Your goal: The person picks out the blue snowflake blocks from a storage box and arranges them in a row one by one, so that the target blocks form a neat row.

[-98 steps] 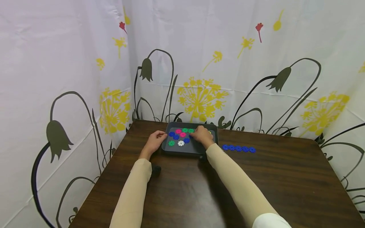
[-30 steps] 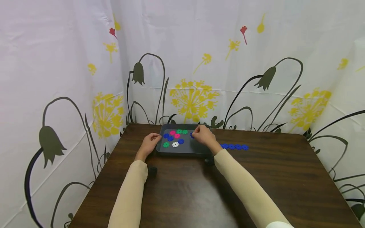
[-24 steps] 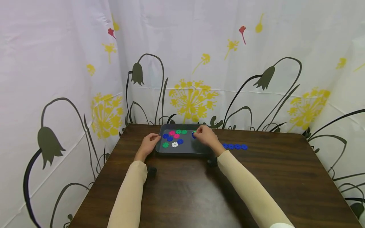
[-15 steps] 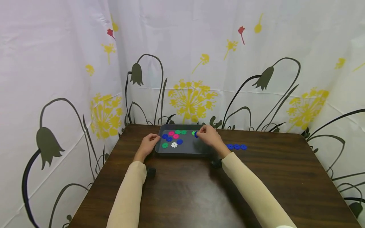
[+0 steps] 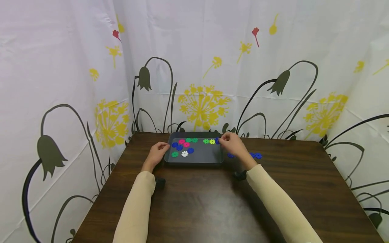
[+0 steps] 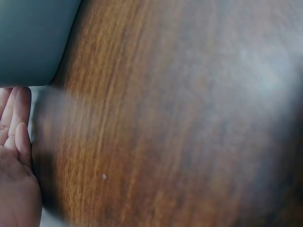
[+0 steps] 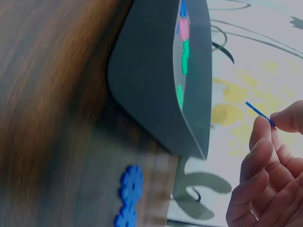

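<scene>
My right hand (image 5: 233, 143) pinches a thin blue notched disc (image 7: 258, 113) between thumb and forefinger. In the right wrist view the disc is seen edge-on, raised beyond the grey tray (image 7: 142, 71); in the head view it overlaps the tray's right rim. My left hand (image 5: 157, 153) lies at the tray's left rim, its fingertips right at the edge and its fingers fairly straight. Inside the tray (image 5: 203, 157) lie pink discs (image 5: 184, 143), dark green discs (image 5: 191, 140), several blue discs (image 5: 179, 147), a white disc (image 5: 184, 154), a light green disc (image 5: 206, 141) and a yellow disc (image 5: 212, 141).
Blue discs (image 5: 258, 156) lie in a row on the wooden table (image 5: 194, 202) right of the tray, partly hidden by my right hand. A flower-printed curtain (image 5: 200, 40) hangs behind the table. Dark wrist straps (image 5: 160, 183) show under my sleeves.
My right hand has taken a blue disc from the tray, lifted it and moved right to the tray's right rim, uncovering the yellow and light green discs. My left hand stays at the left rim.
</scene>
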`<state>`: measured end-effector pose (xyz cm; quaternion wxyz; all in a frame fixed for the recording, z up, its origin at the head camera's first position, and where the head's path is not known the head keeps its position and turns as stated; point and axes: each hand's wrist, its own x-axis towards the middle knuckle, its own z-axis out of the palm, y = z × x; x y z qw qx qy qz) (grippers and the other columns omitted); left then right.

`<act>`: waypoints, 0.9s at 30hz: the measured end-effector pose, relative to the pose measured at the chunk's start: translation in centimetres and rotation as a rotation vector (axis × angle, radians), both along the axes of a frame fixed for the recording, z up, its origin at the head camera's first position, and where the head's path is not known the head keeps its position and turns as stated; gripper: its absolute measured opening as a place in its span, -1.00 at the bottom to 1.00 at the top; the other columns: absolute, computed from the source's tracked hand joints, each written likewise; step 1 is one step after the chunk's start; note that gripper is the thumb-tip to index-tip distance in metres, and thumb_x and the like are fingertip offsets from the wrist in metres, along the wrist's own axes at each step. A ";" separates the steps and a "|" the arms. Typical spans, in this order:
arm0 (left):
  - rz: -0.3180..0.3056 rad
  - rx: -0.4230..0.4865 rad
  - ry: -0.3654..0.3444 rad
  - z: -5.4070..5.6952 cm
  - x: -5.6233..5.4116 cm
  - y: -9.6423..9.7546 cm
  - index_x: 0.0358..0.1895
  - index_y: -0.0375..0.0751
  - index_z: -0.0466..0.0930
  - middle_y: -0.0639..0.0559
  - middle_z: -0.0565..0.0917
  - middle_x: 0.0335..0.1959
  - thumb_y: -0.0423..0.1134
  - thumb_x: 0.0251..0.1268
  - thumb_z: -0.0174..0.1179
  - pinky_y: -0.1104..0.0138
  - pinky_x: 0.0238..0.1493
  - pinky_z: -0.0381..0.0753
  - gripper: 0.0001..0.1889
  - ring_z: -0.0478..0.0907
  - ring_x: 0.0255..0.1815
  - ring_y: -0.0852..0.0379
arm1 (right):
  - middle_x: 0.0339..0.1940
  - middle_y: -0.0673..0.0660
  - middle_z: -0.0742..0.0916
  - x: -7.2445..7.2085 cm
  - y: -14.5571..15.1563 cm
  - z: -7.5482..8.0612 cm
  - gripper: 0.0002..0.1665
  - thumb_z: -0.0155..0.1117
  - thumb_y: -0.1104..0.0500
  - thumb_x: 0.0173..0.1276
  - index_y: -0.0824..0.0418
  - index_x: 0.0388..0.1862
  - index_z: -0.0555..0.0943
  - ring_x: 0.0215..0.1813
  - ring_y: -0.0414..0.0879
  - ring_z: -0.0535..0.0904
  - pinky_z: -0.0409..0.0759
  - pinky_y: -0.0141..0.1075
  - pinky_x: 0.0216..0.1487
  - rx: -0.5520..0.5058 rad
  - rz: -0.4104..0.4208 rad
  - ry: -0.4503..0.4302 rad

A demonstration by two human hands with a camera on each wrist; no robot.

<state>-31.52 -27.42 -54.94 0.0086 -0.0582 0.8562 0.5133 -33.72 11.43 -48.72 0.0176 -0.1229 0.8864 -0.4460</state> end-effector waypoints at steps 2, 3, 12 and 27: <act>0.005 0.002 -0.004 0.1 0.1 0.1 0.40 -0.32 0.51 -0.33 0.59 0.32 -0.02 0.73 0.10 -0.10 0.49 0.44 -0.53 0.50 0.35 -0.21 | -0.30 0.16 0.81 -0.1 0.8 0.0 -0.69 0.22 -0.02 0.64 0.20 -0.15 0.68 -0.28 0.04 0.73 0.60 -0.24 -0.29 -0.013 0.004 0.009; 0.007 0.004 -0.007 0.1 0.1 0.1 0.40 -0.32 0.51 -0.33 0.59 0.32 -0.02 0.73 0.10 -0.10 0.49 0.44 -0.52 0.50 0.35 -0.21 | -0.31 0.14 0.81 -0.1 1.1 0.0 -0.69 0.22 -0.02 0.64 0.20 -0.16 0.68 -0.26 0.05 0.74 0.60 -0.24 -0.28 -0.019 0.002 0.012; 0.002 -0.002 -0.007 0.1 0.1 0.1 0.38 -0.33 0.52 -0.32 0.60 0.28 0.00 0.73 0.11 -0.07 0.44 0.46 -0.52 0.50 0.30 -0.20 | -0.16 0.36 0.83 -0.2 4.5 0.2 -0.64 0.22 -0.04 0.69 0.24 -0.06 0.72 -0.07 0.34 0.74 0.63 -0.21 -0.24 -0.078 0.020 0.013; 0.000 0.010 0.016 0.3 0.2 0.2 0.38 -0.36 0.52 -0.33 0.59 0.25 -0.03 0.73 0.11 -0.07 0.43 0.44 -0.53 0.50 0.31 -0.20 | -0.40 -0.05 0.75 0.4 9.4 0.3 -0.57 0.23 0.00 0.69 0.41 0.04 0.65 -0.39 -0.09 0.61 0.68 -0.19 -0.25 -0.165 -0.017 -0.048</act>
